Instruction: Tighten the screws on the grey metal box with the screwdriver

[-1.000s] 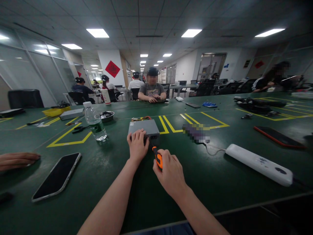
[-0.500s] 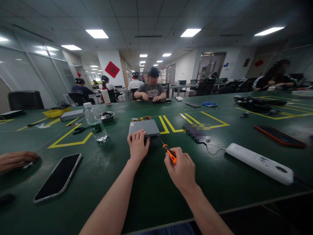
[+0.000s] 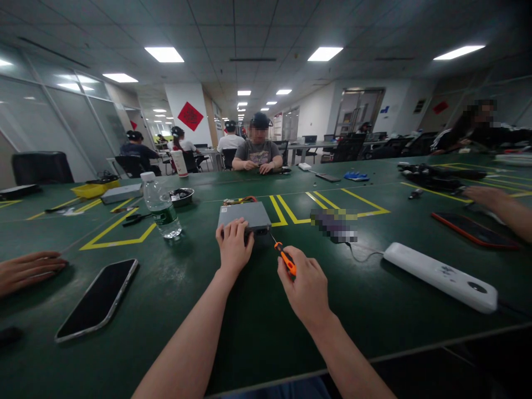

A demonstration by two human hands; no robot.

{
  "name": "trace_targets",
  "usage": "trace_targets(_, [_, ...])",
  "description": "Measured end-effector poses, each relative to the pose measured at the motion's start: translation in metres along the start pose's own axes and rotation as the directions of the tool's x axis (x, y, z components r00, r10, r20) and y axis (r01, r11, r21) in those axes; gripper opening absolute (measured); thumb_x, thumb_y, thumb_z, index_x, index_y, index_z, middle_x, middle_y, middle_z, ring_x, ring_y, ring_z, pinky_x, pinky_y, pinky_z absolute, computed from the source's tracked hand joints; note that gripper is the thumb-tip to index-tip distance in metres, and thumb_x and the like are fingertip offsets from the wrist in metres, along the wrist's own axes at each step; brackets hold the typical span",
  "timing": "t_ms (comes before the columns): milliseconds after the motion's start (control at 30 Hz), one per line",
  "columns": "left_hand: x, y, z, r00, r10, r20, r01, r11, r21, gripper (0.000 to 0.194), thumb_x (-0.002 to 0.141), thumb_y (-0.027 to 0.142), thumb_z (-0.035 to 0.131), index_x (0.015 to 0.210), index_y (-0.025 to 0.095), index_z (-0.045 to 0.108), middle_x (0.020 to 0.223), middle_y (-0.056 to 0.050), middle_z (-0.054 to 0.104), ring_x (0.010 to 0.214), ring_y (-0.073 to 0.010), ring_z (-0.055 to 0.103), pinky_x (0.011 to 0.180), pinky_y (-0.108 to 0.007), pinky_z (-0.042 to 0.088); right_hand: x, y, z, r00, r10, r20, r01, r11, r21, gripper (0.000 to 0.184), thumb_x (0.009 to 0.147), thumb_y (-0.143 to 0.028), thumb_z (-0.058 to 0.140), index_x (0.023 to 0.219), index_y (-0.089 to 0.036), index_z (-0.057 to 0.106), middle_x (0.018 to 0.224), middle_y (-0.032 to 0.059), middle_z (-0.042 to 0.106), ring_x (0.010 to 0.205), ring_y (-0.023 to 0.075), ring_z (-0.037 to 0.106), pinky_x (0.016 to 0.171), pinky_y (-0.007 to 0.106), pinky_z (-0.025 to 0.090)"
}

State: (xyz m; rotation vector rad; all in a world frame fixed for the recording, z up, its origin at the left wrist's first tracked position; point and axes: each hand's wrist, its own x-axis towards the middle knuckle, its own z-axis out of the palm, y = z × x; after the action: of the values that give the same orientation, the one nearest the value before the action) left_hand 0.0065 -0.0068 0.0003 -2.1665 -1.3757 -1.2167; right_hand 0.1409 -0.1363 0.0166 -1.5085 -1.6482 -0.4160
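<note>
A grey metal power supply unit (image 3: 249,213) lies flat on the green table, with coloured wires (image 3: 245,200) at its far side. My left hand (image 3: 235,244) grips its near left part, fingers over the top and thumb by the front face. In my right hand (image 3: 305,282) is an orange and black screwdriver (image 3: 286,258), held by its handle with the fingers wrapped round. Its thin shaft points up and left at the right front corner of the unit. Whether the tip sits in a screw is too small to tell.
Left of the unit stand a water bottle (image 3: 160,208) and a metal bowl (image 3: 183,196). A phone (image 3: 100,299) lies at near left, beside another person's hand (image 3: 31,270). On the right are a white power strip (image 3: 440,277), an orange-edged phone (image 3: 474,230) and another person's arm (image 3: 505,205).
My right hand and the screwdriver have shifted very slightly left. My left hand still holds the unit. Another person's arm has come in at the right edge.
</note>
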Motion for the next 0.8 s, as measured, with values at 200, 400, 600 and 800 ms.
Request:
trace_targets(200, [0.0,0.001,0.0,1.0,0.0,-0.003,0.0,1.0,-0.016,0.026,0.082,0.029,0.047,0.106,0.024,0.053,0.117,-0.006,0.058,0.112,-0.024,0.047,0.102,-0.046,0.02,0.0,-0.002,-0.002,0.999,0.005,0.044,-0.005,1.0,0.004,0.024,0.091,-0.036,0.04,0.096,-0.017,0.055,0.075,0.0028,0.059,0.063,0.0141,0.055,0.065,0.026,0.038])
trace_targets(400, [0.001,0.001,0.0,1.0,-0.002,0.006,0.002,1.0,-0.009,0.025,0.082,0.029,0.047,0.106,0.024,0.053,0.118,-0.006,0.058,0.113,-0.0237,0.047,0.103,-0.046,0.019,0.001,-0.006,-0.003,1.0,-0.005,0.025,0.004,0.999,0.033,0.017,0.085,-0.023,0.041,0.096,-0.015,0.051,0.095,0.0091,0.051,0.076,0.0171,0.054,0.064,0.027,0.044])
trace_targets(600, [0.0,0.0,0.001,1.0,0.0,0.003,0.0,1.0,-0.001,0.025,0.083,0.029,0.045,0.106,0.023,0.052,0.118,-0.006,0.058,0.113,-0.0237,0.046,0.103,-0.046,0.02,-0.001,0.003,-0.001,0.999,0.034,0.028,-0.032,0.998,-0.061,0.02,0.092,-0.022,0.033,0.098,-0.017,0.051,0.079,0.0033,0.052,0.06,0.0126,0.053,0.051,0.022,0.041])
trace_targets(800, [0.0,0.001,0.0,1.0,-0.002,0.006,0.002,1.0,-0.001,0.026,0.082,0.03,0.046,0.107,0.024,0.052,0.118,-0.006,0.058,0.113,-0.0235,0.047,0.102,-0.046,0.02,-0.002,-0.004,-0.001,0.996,0.07,0.054,-0.07,0.998,-0.001,0.013,0.083,-0.023,0.042,0.092,-0.015,0.047,0.095,0.0088,0.047,0.069,0.015,0.056,0.051,0.024,0.046])
